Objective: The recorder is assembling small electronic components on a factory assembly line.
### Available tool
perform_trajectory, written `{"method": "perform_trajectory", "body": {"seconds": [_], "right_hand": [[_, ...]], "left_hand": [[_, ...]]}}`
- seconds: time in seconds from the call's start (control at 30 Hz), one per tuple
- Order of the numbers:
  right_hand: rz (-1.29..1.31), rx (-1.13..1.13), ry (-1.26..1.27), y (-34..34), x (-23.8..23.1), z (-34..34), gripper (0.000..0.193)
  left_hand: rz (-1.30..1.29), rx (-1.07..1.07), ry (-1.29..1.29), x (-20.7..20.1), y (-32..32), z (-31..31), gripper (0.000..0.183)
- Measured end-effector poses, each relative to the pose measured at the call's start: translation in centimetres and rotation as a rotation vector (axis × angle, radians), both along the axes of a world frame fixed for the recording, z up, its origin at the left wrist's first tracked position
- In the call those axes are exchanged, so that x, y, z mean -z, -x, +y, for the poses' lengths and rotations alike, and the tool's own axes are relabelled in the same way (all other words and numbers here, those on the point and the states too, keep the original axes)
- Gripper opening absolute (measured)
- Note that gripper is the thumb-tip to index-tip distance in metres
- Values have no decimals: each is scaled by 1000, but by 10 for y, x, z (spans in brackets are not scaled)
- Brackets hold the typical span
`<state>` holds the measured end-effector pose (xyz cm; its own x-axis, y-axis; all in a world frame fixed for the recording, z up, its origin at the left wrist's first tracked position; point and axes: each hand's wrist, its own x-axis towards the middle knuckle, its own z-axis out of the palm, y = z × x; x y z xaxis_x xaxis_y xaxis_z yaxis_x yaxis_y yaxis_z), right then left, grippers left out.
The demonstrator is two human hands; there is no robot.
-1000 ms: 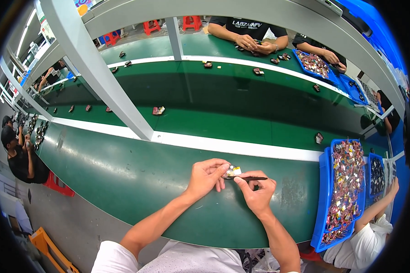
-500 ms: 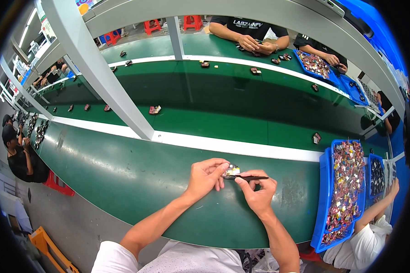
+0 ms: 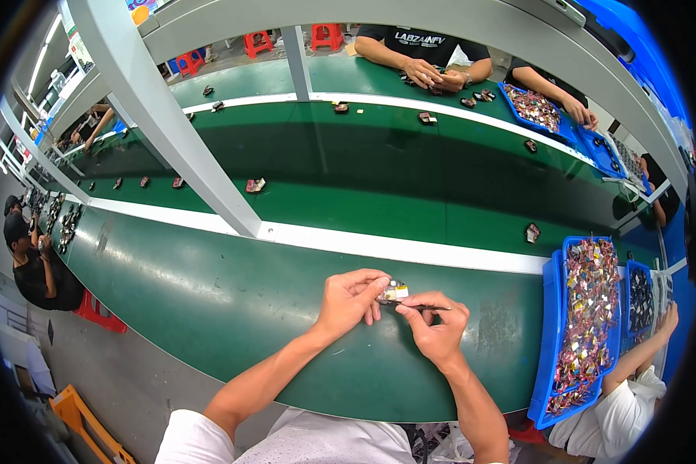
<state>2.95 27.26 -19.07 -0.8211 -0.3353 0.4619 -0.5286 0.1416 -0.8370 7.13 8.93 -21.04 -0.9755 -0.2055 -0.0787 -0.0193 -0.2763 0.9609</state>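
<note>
Over the green worktable, my left hand (image 3: pixel 354 303) pinches a small electronic assembly (image 3: pixel 395 291) with a dark housing and white and yellow parts. My right hand (image 3: pixel 439 329) grips a slim black tool (image 3: pixel 433 307), its kind too small to tell for sure. The tool points left, and its tip meets the near edge of the assembly. My fingers cover part of both things. The two hands are close together, with the assembly between them.
Right of me stands a blue tray (image 3: pixel 545 340) heaped with small wired parts; beyond it is a blue bin (image 3: pixel 639 298) of black parts beside a co-worker's arm (image 3: pixel 634 359). Across a white rail (image 3: pixel 394 246), a green conveyor (image 3: pixel 348 209) carries spaced assemblies. A grey post (image 3: pixel 170 124) rises ahead left.
The black tool has turned in my right fingers and now looks thinner. The assemblies on the conveyor have shifted slightly left. My left hand has hardly moved.
</note>
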Motion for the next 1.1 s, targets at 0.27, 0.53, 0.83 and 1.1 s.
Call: {"method": "perform_trajectory", "body": {"seconds": [0.27,0.53,0.83,1.1], "right_hand": [[218,-49,20,2,-3,-5,14],[248,-29,26,1,-2,-6,15],[298,-26,-20,1,4,-7,15],[311,53,32,7,-1,-5,16]], "left_hand": [[-83,55,-5,-6,2,-1,25],[-62,99,40,-6,1,-1,23],[-40,-2,187,-1,-2,8,21],[-51,-96,180,-11,27,-1,14]]}}
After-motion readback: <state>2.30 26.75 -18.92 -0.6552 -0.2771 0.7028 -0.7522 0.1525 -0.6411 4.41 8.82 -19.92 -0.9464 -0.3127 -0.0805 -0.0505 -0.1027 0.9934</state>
